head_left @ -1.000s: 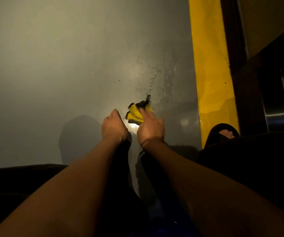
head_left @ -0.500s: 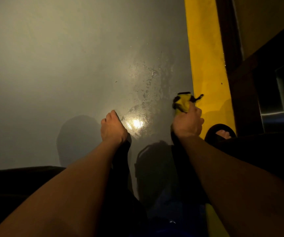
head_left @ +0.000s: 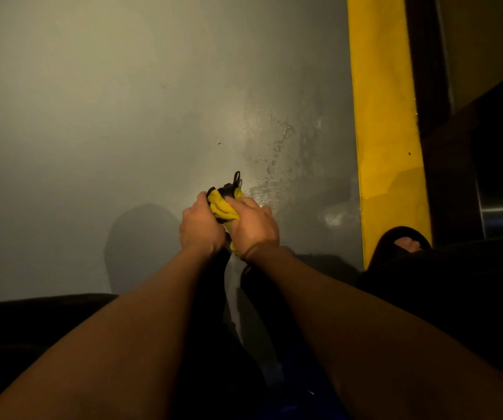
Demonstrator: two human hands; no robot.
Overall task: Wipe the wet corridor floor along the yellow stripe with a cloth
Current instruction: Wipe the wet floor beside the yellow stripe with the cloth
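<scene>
A bunched yellow cloth (head_left: 220, 205) with black trim and a black loop sits between both hands in the middle of the view. My left hand (head_left: 201, 224) grips its left side and my right hand (head_left: 252, 226) grips its right side, fingers curled over it. Whether the cloth touches the grey floor (head_left: 123, 116) I cannot tell. A wet patch (head_left: 277, 165) with droplets glistens on the floor just beyond and to the right of the cloth. The yellow stripe (head_left: 383, 122) runs along the right side of the floor.
My right foot in a black slipper (head_left: 402, 244) rests at the near end of the stripe. A dark wall base and door frame (head_left: 444, 165) border the stripe on the right. My dark-clothed knees fill the bottom corners.
My right hand has carried the cloth from beside the yellow stripe back left to the middle. My left hand has left the floor and taken hold of the cloth too.
</scene>
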